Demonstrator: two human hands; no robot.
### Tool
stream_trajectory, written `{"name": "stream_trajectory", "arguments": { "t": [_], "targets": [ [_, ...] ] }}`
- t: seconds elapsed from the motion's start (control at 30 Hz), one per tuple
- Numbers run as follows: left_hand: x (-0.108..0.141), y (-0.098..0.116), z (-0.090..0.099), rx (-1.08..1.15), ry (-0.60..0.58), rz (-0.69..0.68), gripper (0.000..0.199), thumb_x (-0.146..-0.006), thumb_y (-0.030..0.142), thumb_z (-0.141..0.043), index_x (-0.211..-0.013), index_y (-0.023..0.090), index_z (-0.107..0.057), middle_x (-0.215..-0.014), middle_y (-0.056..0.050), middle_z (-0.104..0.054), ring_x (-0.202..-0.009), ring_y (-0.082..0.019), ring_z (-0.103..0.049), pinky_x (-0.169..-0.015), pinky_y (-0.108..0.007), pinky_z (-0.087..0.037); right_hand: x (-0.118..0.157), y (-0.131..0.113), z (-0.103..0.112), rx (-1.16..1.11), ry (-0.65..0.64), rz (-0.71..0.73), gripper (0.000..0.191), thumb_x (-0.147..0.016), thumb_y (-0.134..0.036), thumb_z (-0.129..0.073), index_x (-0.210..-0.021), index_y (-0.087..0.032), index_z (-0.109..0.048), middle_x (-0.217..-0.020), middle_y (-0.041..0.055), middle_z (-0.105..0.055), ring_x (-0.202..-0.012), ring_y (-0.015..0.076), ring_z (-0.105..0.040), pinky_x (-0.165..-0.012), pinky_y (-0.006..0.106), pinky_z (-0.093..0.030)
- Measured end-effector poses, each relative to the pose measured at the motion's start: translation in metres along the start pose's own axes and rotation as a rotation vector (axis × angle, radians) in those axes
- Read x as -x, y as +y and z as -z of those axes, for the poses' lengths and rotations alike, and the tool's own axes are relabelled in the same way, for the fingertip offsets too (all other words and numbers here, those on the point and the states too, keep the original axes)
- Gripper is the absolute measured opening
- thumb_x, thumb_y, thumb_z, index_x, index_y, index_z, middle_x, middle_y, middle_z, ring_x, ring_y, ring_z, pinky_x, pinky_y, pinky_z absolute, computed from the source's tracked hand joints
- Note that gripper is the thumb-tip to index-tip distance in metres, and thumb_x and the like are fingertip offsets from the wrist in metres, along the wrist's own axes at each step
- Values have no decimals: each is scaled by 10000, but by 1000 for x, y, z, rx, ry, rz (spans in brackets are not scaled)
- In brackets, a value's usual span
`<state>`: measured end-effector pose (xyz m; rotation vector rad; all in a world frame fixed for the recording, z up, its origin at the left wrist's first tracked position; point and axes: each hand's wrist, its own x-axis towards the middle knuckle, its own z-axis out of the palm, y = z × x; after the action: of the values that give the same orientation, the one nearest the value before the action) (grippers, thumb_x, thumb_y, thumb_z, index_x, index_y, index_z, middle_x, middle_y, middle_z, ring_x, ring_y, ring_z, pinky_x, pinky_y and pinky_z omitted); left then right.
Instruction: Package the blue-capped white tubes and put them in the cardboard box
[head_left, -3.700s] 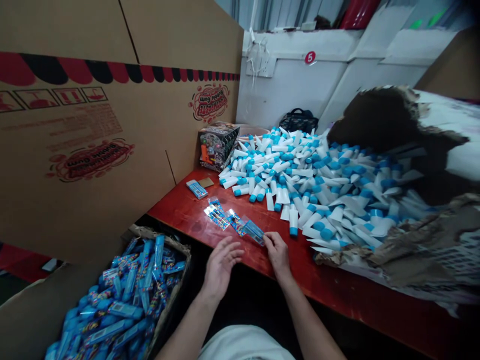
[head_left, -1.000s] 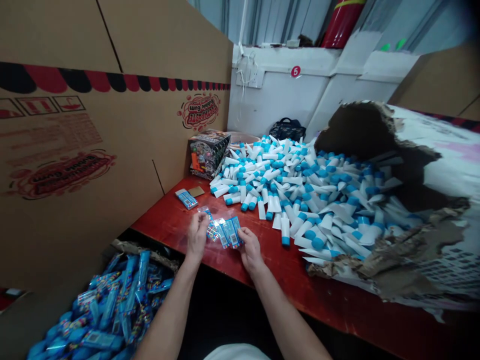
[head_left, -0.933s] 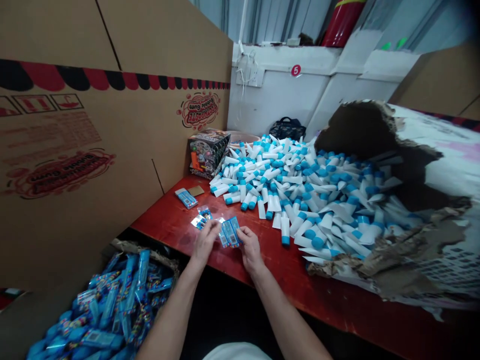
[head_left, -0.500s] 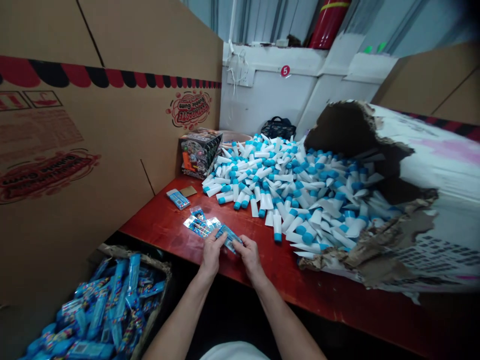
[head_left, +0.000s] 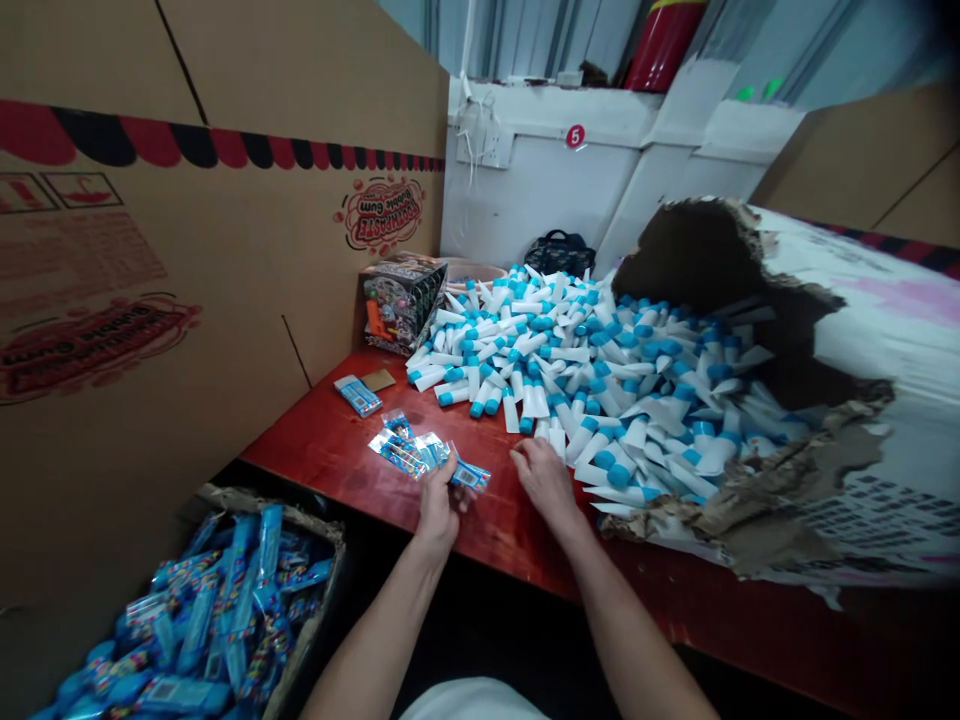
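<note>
My left hand (head_left: 441, 505) is closed on a blue printed plastic wrapper (head_left: 472, 476), pinched at its left end above the red table. More shiny blue wrappers (head_left: 401, 448) lie spread just beyond that hand. At the near edge of the pile, my right hand (head_left: 546, 482) reaches palm down with loosely bent fingers. Beneath it is a white tube (head_left: 556, 438), its near end covered by the hand; no firm grip on it shows. A large heap of white tubes with blue caps (head_left: 570, 350) spreads behind both hands.
A torn white carton (head_left: 847, 480) lies on its side at the right, tubes spilling out. A wrapper stack (head_left: 358, 396) and a small brown card (head_left: 378, 380) lie left on the red table (head_left: 322, 440). An open box (head_left: 339, 560) of filled blue packs stands lower left, beside tall cardboard (head_left: 247, 240).
My right hand has let go of the wrapper and moved right to the near tubes. The left hand keeps the wrapper and has shifted slightly right.
</note>
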<state>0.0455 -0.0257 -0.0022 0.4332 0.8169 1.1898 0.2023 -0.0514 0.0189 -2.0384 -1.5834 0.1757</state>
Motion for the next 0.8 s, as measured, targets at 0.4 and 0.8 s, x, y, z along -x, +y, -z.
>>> {"name": "stream_trajectory", "arguments": {
  "t": [0.4,0.8],
  "targets": [
    [-1,4,17,270,-199,316,374,-850,424,-546,-570,181,-496,-407,29,-457,-360,-122,-446,-505,-309,-466,-15,18,-1,545,-202,-67,440,-839,-83,-417,-1267,-139,-501,-1049,165,-628,-966,279,-606,-807,368,-399],
    [1,3,25,299,-127,336,293,-892,330,-478,-723,132,-611,-569,-49,-628,-453,-168,-566,-482,-308,-460,20,-48,19,-1237,177,-80,668,-682,-285,-680,-1289,-249,-405,-900,14,-616,-821,211,-645,-778,385,-514]
  ]
}}
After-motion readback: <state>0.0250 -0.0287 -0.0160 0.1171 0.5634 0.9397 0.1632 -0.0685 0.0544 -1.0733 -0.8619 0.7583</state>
